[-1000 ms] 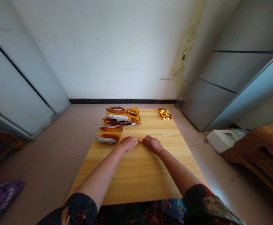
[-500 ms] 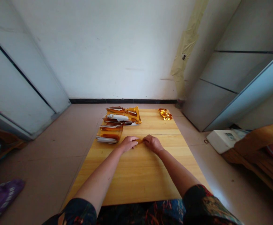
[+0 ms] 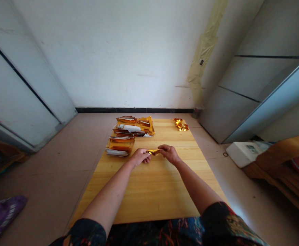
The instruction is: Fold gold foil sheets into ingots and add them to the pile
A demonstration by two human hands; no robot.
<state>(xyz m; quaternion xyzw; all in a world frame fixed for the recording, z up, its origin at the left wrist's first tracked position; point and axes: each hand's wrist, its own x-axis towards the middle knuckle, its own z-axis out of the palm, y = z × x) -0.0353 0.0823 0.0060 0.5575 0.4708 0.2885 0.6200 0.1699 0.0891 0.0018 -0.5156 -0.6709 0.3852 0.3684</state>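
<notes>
Your sleeves sit at the bottom edge, dark with a red pattern, and both forearms reach out over the wooden board. Your left hand is closed, its fingertips pinching one end of a small gold foil piece. Your right hand pinches the other end between thumb and fingers. Half a second ago the hands pressed flat on the board with the foil nearly hidden between them; now they have lifted a little, and the foil shows as a folded strip held just above the wood between the two hands.

Just beyond your left hand lies a foil stack, and behind it a larger pile of the same gold sheets. Neither has shifted. At the far right corner of the board, two folded gold pieces lie as before.
</notes>
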